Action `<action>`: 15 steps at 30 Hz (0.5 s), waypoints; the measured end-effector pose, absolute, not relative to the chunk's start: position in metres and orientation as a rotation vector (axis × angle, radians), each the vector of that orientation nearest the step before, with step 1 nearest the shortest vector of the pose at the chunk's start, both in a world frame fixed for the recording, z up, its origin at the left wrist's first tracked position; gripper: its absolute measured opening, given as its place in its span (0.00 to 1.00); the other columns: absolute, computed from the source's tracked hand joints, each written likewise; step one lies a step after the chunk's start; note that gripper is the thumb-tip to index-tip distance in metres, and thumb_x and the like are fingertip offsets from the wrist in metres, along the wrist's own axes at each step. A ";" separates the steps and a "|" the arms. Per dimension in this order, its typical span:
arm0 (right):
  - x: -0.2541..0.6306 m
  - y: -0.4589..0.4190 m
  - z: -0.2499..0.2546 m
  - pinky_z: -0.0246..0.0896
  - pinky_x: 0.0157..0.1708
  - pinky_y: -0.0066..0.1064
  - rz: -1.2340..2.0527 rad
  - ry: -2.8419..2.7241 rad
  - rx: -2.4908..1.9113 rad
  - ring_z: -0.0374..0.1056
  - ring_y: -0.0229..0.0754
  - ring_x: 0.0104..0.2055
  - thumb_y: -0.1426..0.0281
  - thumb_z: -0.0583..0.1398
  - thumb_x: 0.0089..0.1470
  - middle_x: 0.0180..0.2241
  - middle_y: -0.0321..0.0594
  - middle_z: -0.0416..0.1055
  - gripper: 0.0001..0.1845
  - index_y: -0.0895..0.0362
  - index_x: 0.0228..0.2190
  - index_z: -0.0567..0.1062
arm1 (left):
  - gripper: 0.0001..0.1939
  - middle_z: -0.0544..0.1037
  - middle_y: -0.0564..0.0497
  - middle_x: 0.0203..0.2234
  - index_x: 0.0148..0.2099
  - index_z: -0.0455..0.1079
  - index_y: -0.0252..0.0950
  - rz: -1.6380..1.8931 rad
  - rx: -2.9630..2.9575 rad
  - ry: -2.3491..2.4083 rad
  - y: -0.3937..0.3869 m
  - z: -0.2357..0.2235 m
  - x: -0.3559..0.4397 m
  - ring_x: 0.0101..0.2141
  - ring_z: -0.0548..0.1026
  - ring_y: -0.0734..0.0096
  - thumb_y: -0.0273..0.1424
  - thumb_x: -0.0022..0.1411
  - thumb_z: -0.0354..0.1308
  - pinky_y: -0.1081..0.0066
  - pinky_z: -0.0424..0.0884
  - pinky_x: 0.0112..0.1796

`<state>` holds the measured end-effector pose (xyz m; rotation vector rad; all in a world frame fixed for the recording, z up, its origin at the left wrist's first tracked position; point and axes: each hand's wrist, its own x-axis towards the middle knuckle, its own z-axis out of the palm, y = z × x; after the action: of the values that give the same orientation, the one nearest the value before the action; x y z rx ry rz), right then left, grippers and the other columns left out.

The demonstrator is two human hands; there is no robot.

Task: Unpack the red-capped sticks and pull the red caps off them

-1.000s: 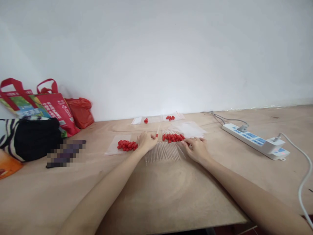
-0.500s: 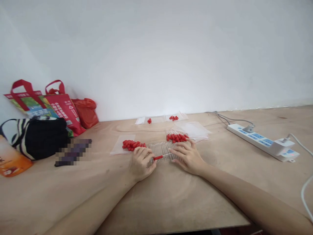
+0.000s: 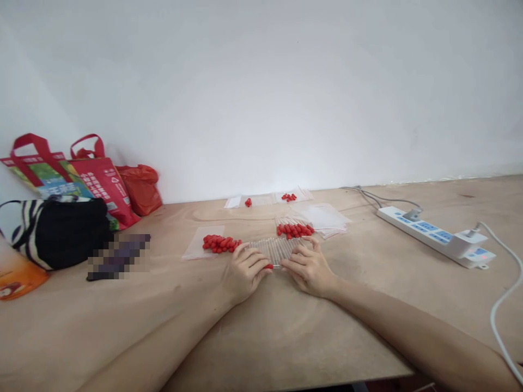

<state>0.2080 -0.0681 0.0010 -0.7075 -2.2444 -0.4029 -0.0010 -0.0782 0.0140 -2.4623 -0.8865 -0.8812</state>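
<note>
My left hand (image 3: 247, 275) is closed on a red rubber bulb (image 3: 268, 266), of which only the end shows past the fingertips. Opposite it, my right hand (image 3: 309, 269) pinches a thin clear glass tube (image 3: 277, 266) that meets the bulb. Just beyond both hands lies a row of clear glass tubes (image 3: 272, 249), side by side. A heap of red rubber bulbs (image 3: 220, 243) rests on a clear plastic bag (image 3: 197, 247) to the left. Behind my right hand, several tubes with red bulbs on them (image 3: 295, 229) lie together.
More plastic bags (image 3: 324, 216) are stacked at the back right. Small red bulbs (image 3: 289, 197) lie near the wall. A white power strip (image 3: 433, 234) with cables is on the right. Shopping bags (image 3: 106, 188) and a black bag (image 3: 77, 226) stand on the left.
The hands have come closer together and slightly nearer to me. The red bulb and the glass tube, apart or only touching at the tip before, are now mostly covered by my fingers.
</note>
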 end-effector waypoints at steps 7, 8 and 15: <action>0.211 -0.072 0.006 0.33 0.50 0.43 -0.415 -2.271 -0.612 0.61 0.36 0.32 0.70 0.51 0.53 0.18 0.30 0.69 0.10 0.52 0.30 0.72 | 0.07 0.77 0.56 0.25 0.29 0.68 0.39 -0.842 -2.467 -0.795 -0.085 0.017 0.000 0.32 0.72 0.71 0.28 0.58 0.51 0.58 0.55 0.46; 0.214 -0.072 0.007 0.32 0.50 0.43 -0.406 -2.281 -0.611 0.61 0.36 0.32 0.70 0.51 0.53 0.19 0.30 0.69 0.10 0.52 0.29 0.72 | 0.07 0.76 0.56 0.24 0.28 0.68 0.39 -0.840 -2.467 -0.776 -0.086 0.018 0.000 0.32 0.72 0.71 0.27 0.57 0.51 0.58 0.55 0.46; 0.252 -0.053 0.014 0.37 0.46 0.39 -0.199 -2.127 -1.028 0.62 0.36 0.31 0.68 0.50 0.54 0.22 0.33 0.72 0.15 0.53 0.24 0.74 | 0.06 0.74 0.52 0.27 0.33 0.67 0.37 -1.052 -2.309 -0.991 -0.082 0.023 -0.037 0.30 0.70 0.72 0.25 0.58 0.49 0.67 0.64 0.36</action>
<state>0.2517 -0.0527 0.0139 -1.0277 -2.1272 -0.1993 -0.0375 -0.0819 0.0232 -2.3094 -0.9914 -1.0519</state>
